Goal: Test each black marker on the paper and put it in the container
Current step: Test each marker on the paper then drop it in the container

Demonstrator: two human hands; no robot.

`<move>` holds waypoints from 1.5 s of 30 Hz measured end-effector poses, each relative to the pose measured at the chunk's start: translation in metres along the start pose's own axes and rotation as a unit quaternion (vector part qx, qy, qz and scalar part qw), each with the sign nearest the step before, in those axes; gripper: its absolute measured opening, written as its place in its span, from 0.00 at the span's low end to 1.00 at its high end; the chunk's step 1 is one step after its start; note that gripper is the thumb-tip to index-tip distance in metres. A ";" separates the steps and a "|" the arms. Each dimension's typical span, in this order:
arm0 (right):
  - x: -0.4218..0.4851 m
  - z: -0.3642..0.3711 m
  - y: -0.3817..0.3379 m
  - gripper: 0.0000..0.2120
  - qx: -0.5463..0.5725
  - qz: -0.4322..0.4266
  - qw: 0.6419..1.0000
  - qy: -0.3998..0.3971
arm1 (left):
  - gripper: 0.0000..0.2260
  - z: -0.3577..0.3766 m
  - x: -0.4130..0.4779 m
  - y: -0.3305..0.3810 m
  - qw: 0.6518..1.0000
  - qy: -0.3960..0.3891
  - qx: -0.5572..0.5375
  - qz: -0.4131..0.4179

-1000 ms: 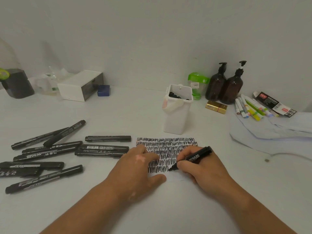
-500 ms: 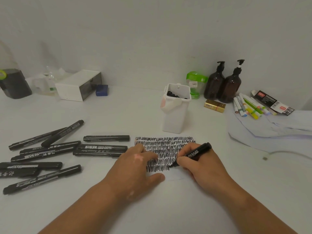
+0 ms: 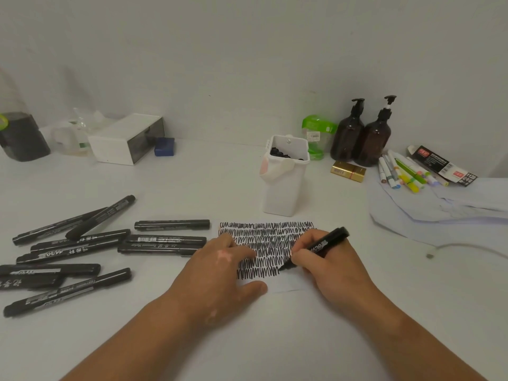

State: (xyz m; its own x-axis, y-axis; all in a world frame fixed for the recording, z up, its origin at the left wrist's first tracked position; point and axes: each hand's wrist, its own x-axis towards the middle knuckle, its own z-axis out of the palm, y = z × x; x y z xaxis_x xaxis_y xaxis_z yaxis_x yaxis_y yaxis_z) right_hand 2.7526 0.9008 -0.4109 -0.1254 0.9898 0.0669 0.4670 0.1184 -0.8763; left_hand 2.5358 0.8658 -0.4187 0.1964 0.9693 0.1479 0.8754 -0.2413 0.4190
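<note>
My right hand (image 3: pixel 328 266) pinches an uncapped black marker (image 3: pixel 321 247), its tip touching the paper (image 3: pixel 286 284) at the end of the lowest scribble row. Rows of black zigzag scribbles (image 3: pixel 264 235) fill the sheet. Resting flat on the paper's left part, my left hand (image 3: pixel 220 273) has its fingers straight and its thumb spread. Just beyond the paper stands a white container (image 3: pixel 283 188) with black marker ends showing at its top. Several capped black markers (image 3: pixel 82 251) lie scattered on the table to the left.
Behind the container stand two brown pump bottles (image 3: pixel 360 136), a green-lidded jar (image 3: pixel 316 133) and a gold box (image 3: pixel 347 171). Coloured markers (image 3: pixel 401 171) and crumpled paper (image 3: pixel 445 210) lie at the right. A white box (image 3: pixel 123 138), blue cube (image 3: pixel 164 146) and dark jar (image 3: pixel 22 138) sit back left.
The marker tip has travelled right along the lowest scribble row, lengthening it. My left hand has stayed on the paper.
</note>
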 end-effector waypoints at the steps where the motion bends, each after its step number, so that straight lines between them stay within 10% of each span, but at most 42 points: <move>1: 0.001 -0.002 0.000 0.06 0.029 0.001 0.999 0.013 | 0.26 -0.001 -0.001 0.000 1.000 0.002 -0.002 0.001; 22: 0.002 -0.021 -0.008 0.07 0.398 -0.007 0.917 -0.036 | 0.11 -0.018 0.006 -0.006 0.920 0.075 -0.373 -0.095; 37: -0.007 -0.010 -0.014 0.04 0.323 -0.048 0.943 -0.062 | 0.11 -0.014 0.004 -0.002 0.910 0.041 -0.413 -0.024; 45: -0.009 -0.012 -0.018 0.13 0.238 -0.078 0.967 -0.052 | 0.10 -0.013 0.005 -0.001 0.845 0.036 -0.534 -0.010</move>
State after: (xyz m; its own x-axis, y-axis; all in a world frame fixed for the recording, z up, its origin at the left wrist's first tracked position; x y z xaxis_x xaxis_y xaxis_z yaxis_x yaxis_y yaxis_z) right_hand 2.7555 0.8904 -0.3901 -0.2607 0.9469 0.1884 -0.0170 0.1907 -0.9815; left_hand 2.5300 0.8705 -0.4071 0.1258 0.9776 0.1689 -0.0274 -0.1668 0.9856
